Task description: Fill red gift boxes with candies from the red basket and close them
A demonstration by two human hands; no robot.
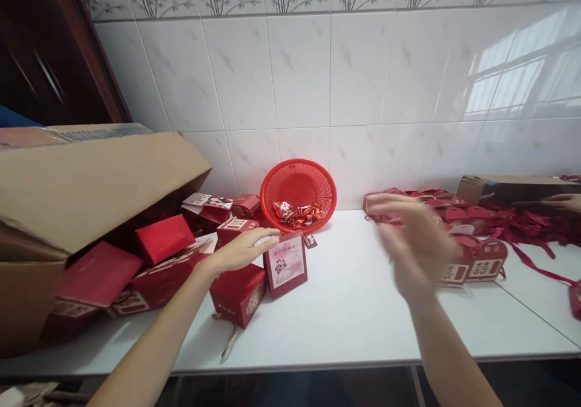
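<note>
My left hand [245,251] reaches over the red boxes with its fingers stretched out. Its fingertips are at the upper edge of an upright red gift box [285,265] with a pink couple picture; whether they touch it I cannot tell. Below that hand, a red box [238,295] with a rope handle lies on the white table [345,316]. My right hand [411,244], blurred by motion, is in the air in front of the finished-looking red boxes [485,262], thumb and fingers apart, with nothing seen between them.
A red plastic basket [297,180] holding wrapped candies [299,214] leans against the tiled wall. At left, a large cardboard carton [100,177] spills red boxes [166,237]. Dark red ribbons [521,228] and another person's hand [565,202] are at far right.
</note>
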